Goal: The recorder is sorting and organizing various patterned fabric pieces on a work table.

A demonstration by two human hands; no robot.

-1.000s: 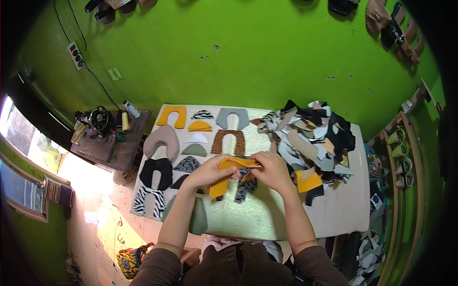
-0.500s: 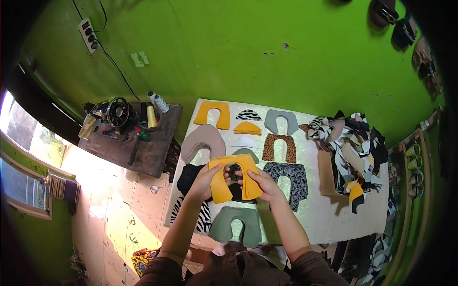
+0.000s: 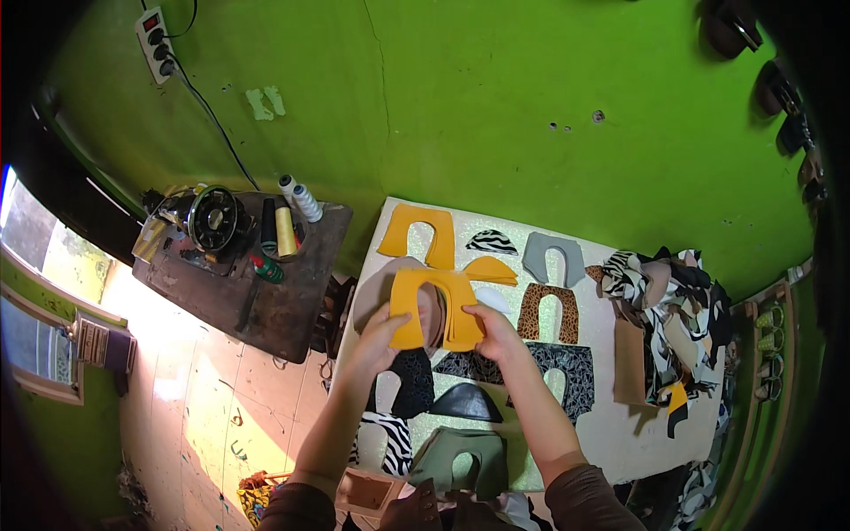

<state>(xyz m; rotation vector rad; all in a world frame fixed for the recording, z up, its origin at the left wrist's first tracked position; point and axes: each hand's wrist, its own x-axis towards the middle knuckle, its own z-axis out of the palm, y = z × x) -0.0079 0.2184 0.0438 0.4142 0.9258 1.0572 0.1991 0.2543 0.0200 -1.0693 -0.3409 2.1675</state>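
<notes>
A stack of yellow U-shaped cut pieces (image 3: pixel 433 292) is held up over the table, its curved side away from me and its two legs toward me. My left hand (image 3: pixel 379 338) grips the left leg; my right hand (image 3: pixel 492 333) grips the right one, where several layers fan apart. Beneath the stack lies a mauve U-shaped pile (image 3: pixel 370 285), partly hidden. Farther off are another yellow U-shaped pile (image 3: pixel 416 232) and yellow half-moon pieces (image 3: pixel 492 271). Nearer me rest black U-shaped pieces (image 3: pixel 413 385), a black half-moon piece (image 3: pixel 467 403) and a green U-shaped pile (image 3: pixel 462 456).
On the table (image 3: pixel 633 438) also lie grey (image 3: pixel 542 251), leopard-print (image 3: pixel 534 305), dark patterned (image 3: pixel 580 380) and zebra-print pieces (image 3: pixel 398 440). A box of fabric scraps (image 3: pixel 664 310) stands at the right. To the left is a sewing machine (image 3: pixel 212 217) beside thread cones (image 3: pixel 305 203).
Both hands have lifted the yellow stack away from me, and it now covers part of the mauve pile. My left fingers no longer show in the U's opening. The view has shifted slightly.
</notes>
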